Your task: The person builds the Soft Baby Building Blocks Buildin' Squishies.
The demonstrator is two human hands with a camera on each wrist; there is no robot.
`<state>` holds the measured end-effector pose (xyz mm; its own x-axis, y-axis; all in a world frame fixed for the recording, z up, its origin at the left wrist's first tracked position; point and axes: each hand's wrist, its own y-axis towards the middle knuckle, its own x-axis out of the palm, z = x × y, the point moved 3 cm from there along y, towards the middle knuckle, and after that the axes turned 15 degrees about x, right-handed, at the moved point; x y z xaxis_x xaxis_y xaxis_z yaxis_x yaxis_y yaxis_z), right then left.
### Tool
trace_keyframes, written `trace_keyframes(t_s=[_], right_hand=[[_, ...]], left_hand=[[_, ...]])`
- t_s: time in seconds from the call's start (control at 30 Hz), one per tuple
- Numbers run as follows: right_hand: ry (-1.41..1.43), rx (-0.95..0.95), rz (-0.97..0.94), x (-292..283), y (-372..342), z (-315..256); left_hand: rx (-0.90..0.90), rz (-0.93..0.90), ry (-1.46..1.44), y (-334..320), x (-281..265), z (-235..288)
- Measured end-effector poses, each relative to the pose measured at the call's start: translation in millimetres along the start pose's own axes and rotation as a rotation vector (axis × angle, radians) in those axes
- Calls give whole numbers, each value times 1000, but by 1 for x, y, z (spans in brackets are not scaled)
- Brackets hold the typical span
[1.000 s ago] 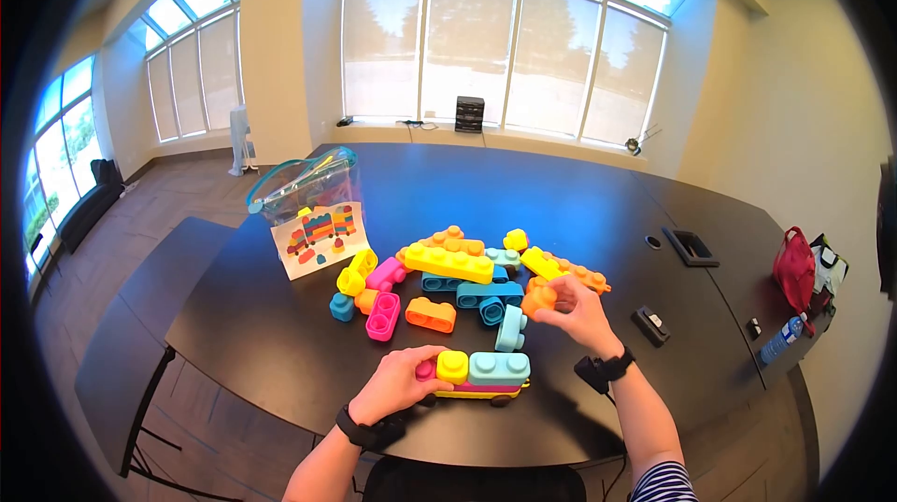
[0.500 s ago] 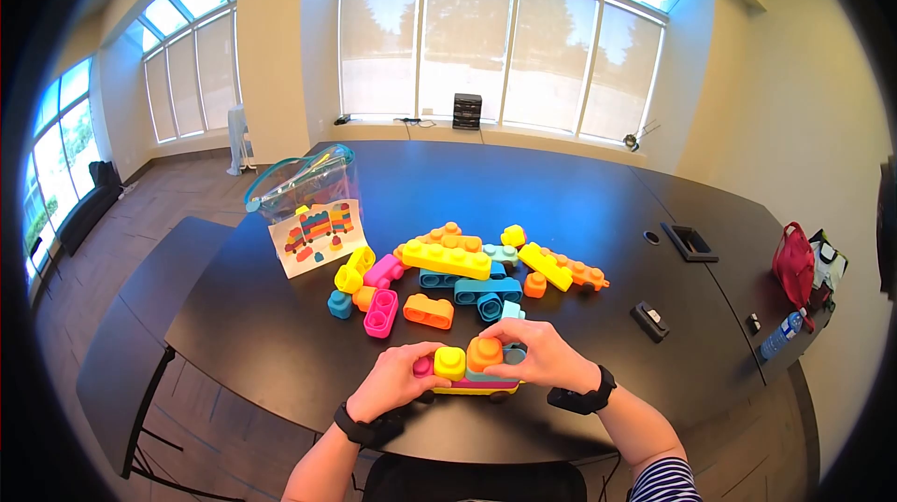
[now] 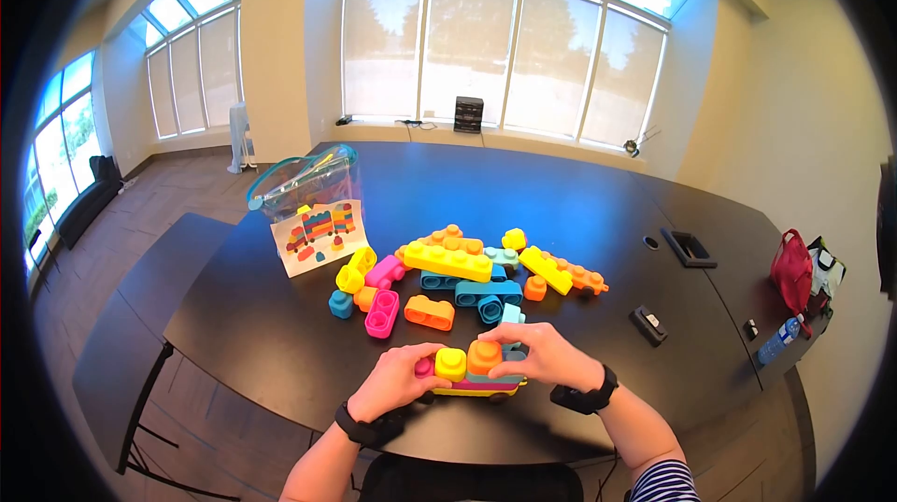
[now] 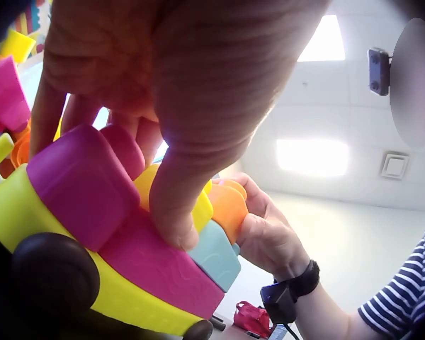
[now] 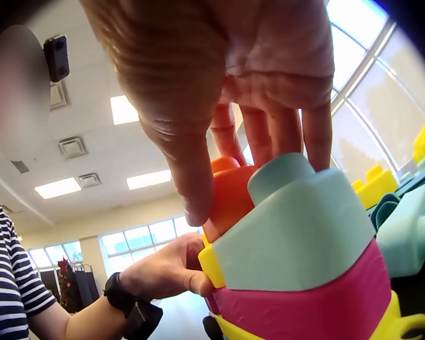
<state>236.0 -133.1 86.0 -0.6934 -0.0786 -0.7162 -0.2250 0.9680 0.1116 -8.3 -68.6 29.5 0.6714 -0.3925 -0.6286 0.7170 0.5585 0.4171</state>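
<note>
Toy vehicle: a chunky plastic block vehicle (image 3: 476, 391) stands on the near part of the dark, smooth-topped table (image 3: 271, 353), between the two hands.
Base: a bright yellow plastic chassis (image 4: 145, 301) with dark round wheels (image 4: 57, 273), a magenta layer on top of it.
Left hand: the left hand (image 3: 402, 379) holds the vehicle's left part, thumb on the near side, other fingers on the far side.
Right hand: the right hand (image 3: 553, 359) pinches a square orange plastic block (image 3: 484, 357) in a narrow grip between thumb and fingers.
Orange block: sits over the left end of the rounded light-teal plastic block (image 5: 290, 234), just beside a square yellow one-stud block (image 3: 450, 365); whether it is fully pressed down, I cannot tell.
Teal block: its right stud shows bare in the right wrist view.
Loose blocks: beyond the hands lie a long yellow studded block (image 3: 447, 263), an orange arched block (image 3: 430, 313) and a magenta block with two round hollows (image 3: 381, 313), among others.
Bag: a clear plastic bag with a teal handle (image 3: 327, 182) stands behind the loose blocks, to the left.
</note>
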Motion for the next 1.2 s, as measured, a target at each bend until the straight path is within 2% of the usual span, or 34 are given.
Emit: trace_keyframes(t_s=[0.07,0.1,0.17,0.27,0.37,0.4,0.6,0.9,1.0,1.1,1.2], right_hand=[[-18,-28,-58,-16,6,8],[90,0,0,-24,10,16],[98,126,141,-40,27,54],[-252,290,268,-59,48,105],[-478,192,353,-52,62,148],[-530,296,315,-49,66,158],[-753,327,394,-38,79,188],[-407,374,377,-44,65,172],[-192,264,498,-57,45,131],[320,289,175,-59,10,68],[261,196,38,-44,-20,18]], left_hand=[[-13,-5,1,0,-1,3],[-21,-6,1,0,-1,4],[-24,-8,-10,0,-2,2],[-22,-12,-2,-1,-2,-1],[-23,-16,8,-1,-2,-1],[-26,-18,10,-1,-2,-2],[9,-12,20,-1,-2,-1],[-14,-15,21,0,-2,-1],[-17,-13,24,0,-2,0],[-11,-11,24,-1,-1,-3],[-17,-9,-3,0,-3,1]])
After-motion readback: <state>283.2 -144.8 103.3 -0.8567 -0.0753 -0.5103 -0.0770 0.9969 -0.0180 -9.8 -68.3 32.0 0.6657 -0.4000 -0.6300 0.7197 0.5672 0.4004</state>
